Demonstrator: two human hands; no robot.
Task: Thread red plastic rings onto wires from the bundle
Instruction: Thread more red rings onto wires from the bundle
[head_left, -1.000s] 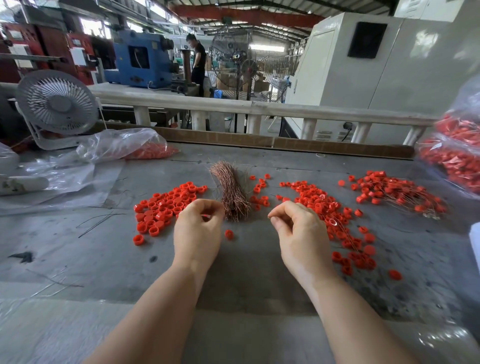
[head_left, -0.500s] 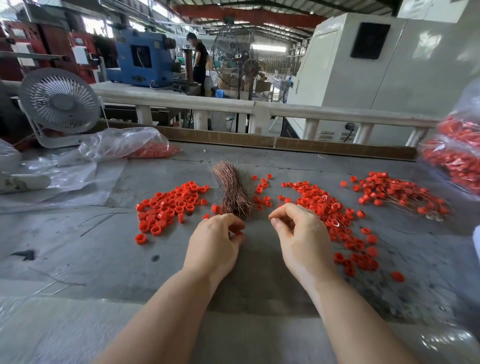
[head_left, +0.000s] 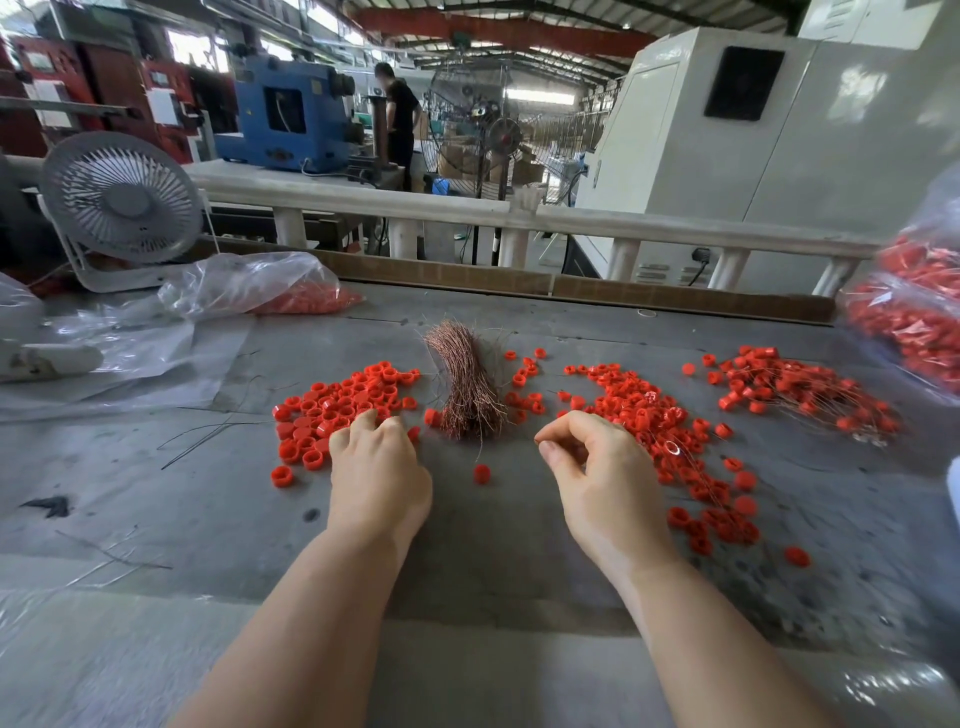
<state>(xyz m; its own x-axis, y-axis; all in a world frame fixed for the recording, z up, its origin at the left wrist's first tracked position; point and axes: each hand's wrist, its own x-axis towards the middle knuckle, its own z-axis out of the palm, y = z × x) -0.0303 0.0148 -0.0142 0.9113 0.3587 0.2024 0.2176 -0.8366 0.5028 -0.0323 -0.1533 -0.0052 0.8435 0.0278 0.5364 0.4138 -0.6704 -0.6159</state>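
The left hand (head_left: 376, 467) is now reaching into the left pile of red rings (head_left: 340, 402), just left of centre in the frame, its fingers lying spread over the near edge of the pile; half a second ago it was closer to the middle, pinched up beside the right hand, so it is moving back out for a fresh ring. Whether its fingertips are already gripping one cannot be told, since the back of the hand is hiding them. The right hand (head_left: 597, 467) is hovering right of centre with thumb and forefinger pinched together, the other fingers curled; it is probably holding a thin wire, though the strand itself is too fine to make out. The wire bundle (head_left: 467, 387) is lying at centre frame between the two piles, and one loose ring (head_left: 481, 474) is sitting between the hands. A heap of finished wired rings (head_left: 795, 395) is gathering at the right. The next ring is likely being picked now.
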